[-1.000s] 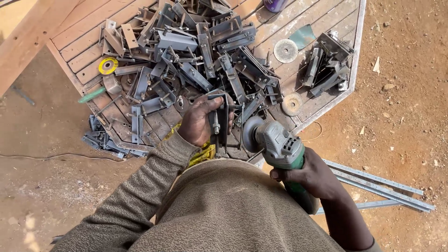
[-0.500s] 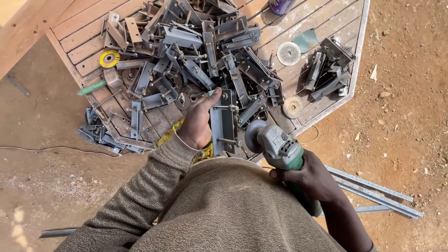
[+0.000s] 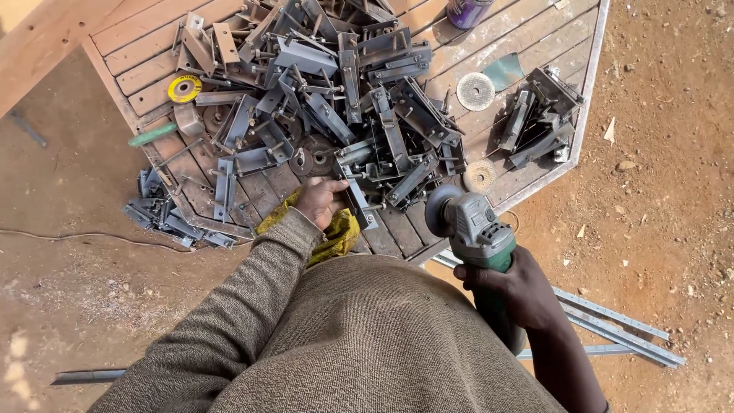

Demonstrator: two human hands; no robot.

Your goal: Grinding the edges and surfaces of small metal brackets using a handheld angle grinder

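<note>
Grinding step on hold: left hand [image 3: 319, 200] pinching a metal bracket [image 3: 356, 200] on the worktop [image 3: 535, 38]. Right hand [image 3: 521, 288] wrapped tight around angle grinder [image 3: 472, 226], disc apart. Next, probably: bracket steadied, disc lowered onto its edge.

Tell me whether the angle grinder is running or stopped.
Cannot tell. The right hand grips the angle grinder clear of the metal bracket; no sparks show, and the disc sits edge-on.

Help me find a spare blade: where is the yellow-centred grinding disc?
In the head view, the yellow-centred disc lies on the wooden table's upper left part, left of the metal bracket pile and above the green-handled tool.
</note>
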